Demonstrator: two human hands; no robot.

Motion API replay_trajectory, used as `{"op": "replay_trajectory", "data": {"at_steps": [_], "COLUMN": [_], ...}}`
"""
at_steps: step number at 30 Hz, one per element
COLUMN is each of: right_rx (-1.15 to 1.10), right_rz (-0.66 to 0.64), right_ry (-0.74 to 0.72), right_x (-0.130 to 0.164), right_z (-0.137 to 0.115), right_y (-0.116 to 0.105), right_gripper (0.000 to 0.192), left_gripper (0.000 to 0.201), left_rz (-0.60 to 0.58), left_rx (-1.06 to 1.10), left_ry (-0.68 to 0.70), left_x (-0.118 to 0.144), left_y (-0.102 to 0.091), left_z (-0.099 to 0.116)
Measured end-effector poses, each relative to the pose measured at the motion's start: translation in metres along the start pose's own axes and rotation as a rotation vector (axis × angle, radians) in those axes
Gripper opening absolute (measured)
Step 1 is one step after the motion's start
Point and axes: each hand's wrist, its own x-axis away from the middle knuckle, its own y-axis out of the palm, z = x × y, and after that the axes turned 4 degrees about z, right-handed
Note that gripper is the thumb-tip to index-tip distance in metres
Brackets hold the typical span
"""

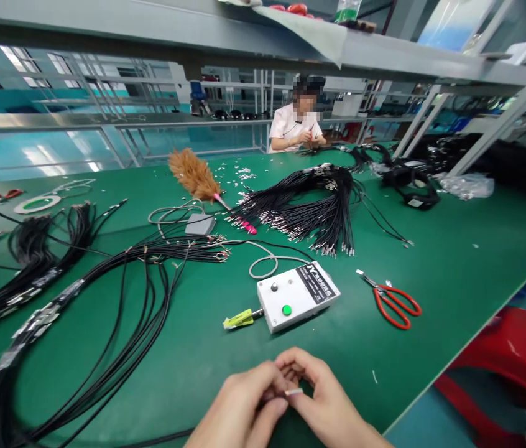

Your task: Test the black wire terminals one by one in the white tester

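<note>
My left hand and my right hand meet at the near edge of the view, fingers closed together. A small white wire end shows at my right thumb and fingertips. From the lower left, a black cable runs in behind my left hand; its end is hidden by the fingers. Just beyond the hands lies a white box with a green button, a knob and a black label. A yellow-green tagged piece sticks out from its left side.
Red-handled scissors lie right of the box. Bundles of black cables cover the left and middle back of the green table. A feather duster and grey pedal lie behind. Across the table sits a person. A red stool stands right.
</note>
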Motion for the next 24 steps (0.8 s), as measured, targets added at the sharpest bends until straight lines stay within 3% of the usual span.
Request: {"op": "replay_trajectory", "data": {"at_steps": [4, 7, 10, 17, 20, 24], "right_rx": [-0.062, -0.089, -0.075, 0.042, 0.071, 0.073], "right_rz": [0.024, 0.023, 0.032, 0.076, 0.089, 0.108], "right_ry": [0.063, 0.063, 0.016, -0.219, -0.243, -0.254], "right_x": [0.001, -0.002, -0.006, -0.009, -0.008, -0.005], "right_z": [-0.006, -0.011, -0.013, -0.012, -0.012, -0.011], "right_y": [0.0, 0.007, 0.015, 0.023, 0.023, 0.02], "right_gripper": [0.032, 0.033, 0.03, 0.024, 0.025, 0.024], "left_gripper": [0.034, 0.048, 0.054, 0.043, 0.033, 0.017], "left_rz": [0.09, 0.144, 0.194, 0.342, 0.427, 0.572], "left_rx": [0.379, 0.537, 0.61, 0.629, 0.591, 0.407], "left_ry": [-0.285, -0.35, -0.379, -0.406, -0.394, -0.276], "left_x": [0.004, 0.011, 0.016, 0.02, 0.02, 0.021], "left_y": [0.002, 0.003, 0.003, -0.001, -0.001, 0.0], "left_z": [-0.028, -0.044, -0.046, -0.027, -0.021, -0.016]}}
